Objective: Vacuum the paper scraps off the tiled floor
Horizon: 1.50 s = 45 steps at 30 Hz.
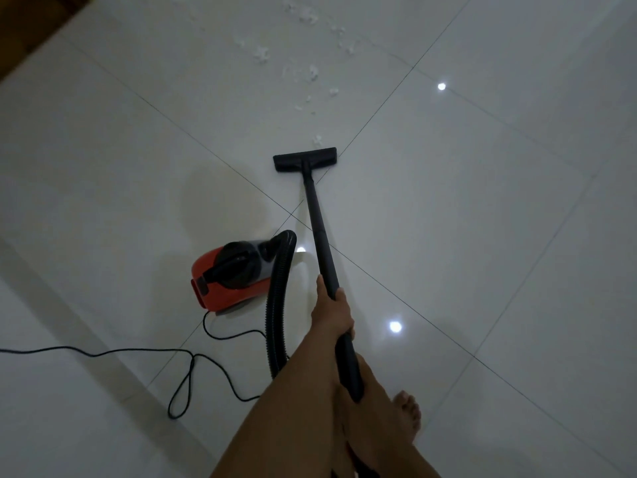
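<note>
White paper scraps (pixel 312 72) lie scattered on the glossy tiled floor (pixel 482 201) at the top centre. One scrap (pixel 317 139) sits just beyond the black floor nozzle (pixel 305 159), which lies flat on the tile. The black vacuum wand (pixel 319 229) runs from the nozzle back to me. My left hand (pixel 332 310) grips the wand partway up. My right hand (pixel 368 377) holds the wand's lower end and is partly hidden behind it. The red and black vacuum body (pixel 227 281) stands to the left of the wand, joined to it by a ribbed black hose (pixel 275 322).
A black power cord (pixel 186 384) loops across the floor at lower left and runs off the left edge. My bare foot (pixel 408 408) stands at the lower right. Brown wooden furniture (pixel 31 25) fills the top left corner. Ceiling lights reflect in the tiles.
</note>
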Available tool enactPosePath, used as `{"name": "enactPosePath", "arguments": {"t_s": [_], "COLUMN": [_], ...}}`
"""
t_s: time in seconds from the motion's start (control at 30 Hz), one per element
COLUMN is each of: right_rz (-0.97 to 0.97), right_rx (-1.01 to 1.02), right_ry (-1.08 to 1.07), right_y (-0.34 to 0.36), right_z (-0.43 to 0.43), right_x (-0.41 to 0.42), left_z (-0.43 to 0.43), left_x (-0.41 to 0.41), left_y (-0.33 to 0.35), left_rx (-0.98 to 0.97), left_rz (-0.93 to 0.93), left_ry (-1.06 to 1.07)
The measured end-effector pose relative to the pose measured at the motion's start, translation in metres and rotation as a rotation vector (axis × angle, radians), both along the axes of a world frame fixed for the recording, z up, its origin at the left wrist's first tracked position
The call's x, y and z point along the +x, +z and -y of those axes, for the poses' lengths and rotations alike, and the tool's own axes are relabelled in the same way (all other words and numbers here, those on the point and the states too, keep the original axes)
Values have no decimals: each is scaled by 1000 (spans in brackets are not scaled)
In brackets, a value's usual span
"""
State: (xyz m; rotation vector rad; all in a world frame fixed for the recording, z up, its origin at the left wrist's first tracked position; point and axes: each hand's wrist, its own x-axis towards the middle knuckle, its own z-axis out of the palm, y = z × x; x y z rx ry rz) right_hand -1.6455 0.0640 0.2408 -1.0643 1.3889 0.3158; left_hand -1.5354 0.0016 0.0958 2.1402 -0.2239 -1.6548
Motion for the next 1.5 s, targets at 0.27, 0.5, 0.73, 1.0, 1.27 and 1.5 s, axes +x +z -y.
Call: {"name": "enactPosePath", "arguments": {"t_s": [0.27,0.5,0.73,1.0,1.27,1.5], "right_rz": [-33,10,52,21,51,11], "right_rx": [-31,-85,-76,-53,11,7], "right_ry": [-94,-19,68,117,134,209], "right_y": [-21,-19,-14,-26,-28,2], "right_z": [37,90,162,242,296,346], "right_x": [24,19,18,21,0,-27], "left_z": [43,94,157,231,282,317], "left_x": [16,23,29,36,20,-7], "left_y": [-3,-8,-9,-12,-7,34], "left_rx": [-4,-13,-14,-9,6,52], "left_rz": [-27,4,39,30,-8,-79], "left_ry": [49,60,81,175,275,339]}}
